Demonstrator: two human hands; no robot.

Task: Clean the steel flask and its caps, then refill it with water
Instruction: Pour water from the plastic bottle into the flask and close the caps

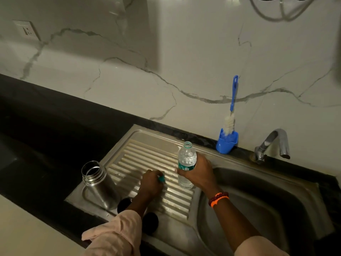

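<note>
The steel flask (97, 183) stands upright and uncapped at the left end of the ribbed steel drainboard (147, 156). Two black caps (124, 203) (151, 223) lie on the drainboard near its front edge, partly hidden by my left arm. My right hand (200, 174) grips a clear plastic water bottle (186, 163), open at the top and standing on the drainboard beside the basin. My left hand (150, 182) rests low on the ribs and pinches a small teal bottle cap (161, 179).
The sink basin (258, 200) lies to the right, with a steel tap (273, 145) behind it. A blue bottle brush (231, 111) stands in a blue holder (227, 142) against the marble wall. Black countertop (46, 130) stretches left; a wall socket (26, 30) sits upper left.
</note>
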